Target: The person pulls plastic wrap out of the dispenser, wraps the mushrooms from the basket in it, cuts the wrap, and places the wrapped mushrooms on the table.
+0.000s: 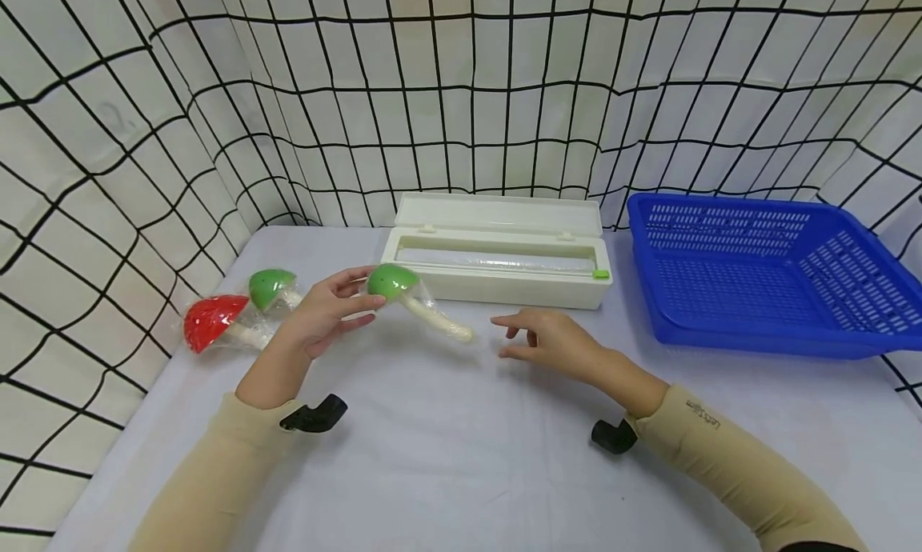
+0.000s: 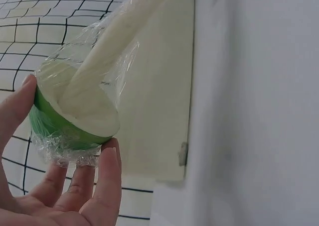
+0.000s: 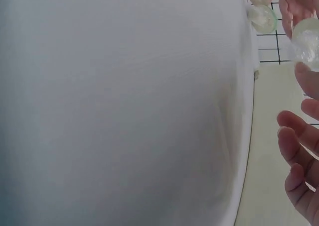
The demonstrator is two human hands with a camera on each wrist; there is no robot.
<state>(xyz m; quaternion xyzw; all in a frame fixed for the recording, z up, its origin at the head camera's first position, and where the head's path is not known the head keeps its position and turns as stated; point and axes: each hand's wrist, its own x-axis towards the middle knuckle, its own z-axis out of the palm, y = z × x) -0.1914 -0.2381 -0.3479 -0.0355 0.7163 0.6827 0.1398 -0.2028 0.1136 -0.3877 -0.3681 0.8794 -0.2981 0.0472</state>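
Note:
A toy mushroom (image 1: pixel 392 282) with a green cap and long pale stem is held up by my left hand (image 1: pixel 327 316). Clear plastic wrap covers it. In the left wrist view, thumb and fingers grip the rim of the green cap (image 2: pixel 60 124), while the stem (image 2: pixel 117 42) points up and away. My right hand (image 1: pixel 551 342) hovers to the right of the stem's end, fingers loosely bent, apart from it and holding nothing. Behind both hands stands a white cling film dispenser (image 1: pixel 504 288), lid raised, with a film roll (image 1: pixel 497 259) inside.
Left of my left hand lie a wrapped red mushroom (image 1: pixel 214 320) with white dots and another wrapped green mushroom (image 1: pixel 270 286). A blue plastic basket (image 1: pixel 763 332) stands at the right. Black netting (image 1: pixel 471 88) over white cloth encloses the back and sides of the white-covered table (image 1: pixel 461 472).

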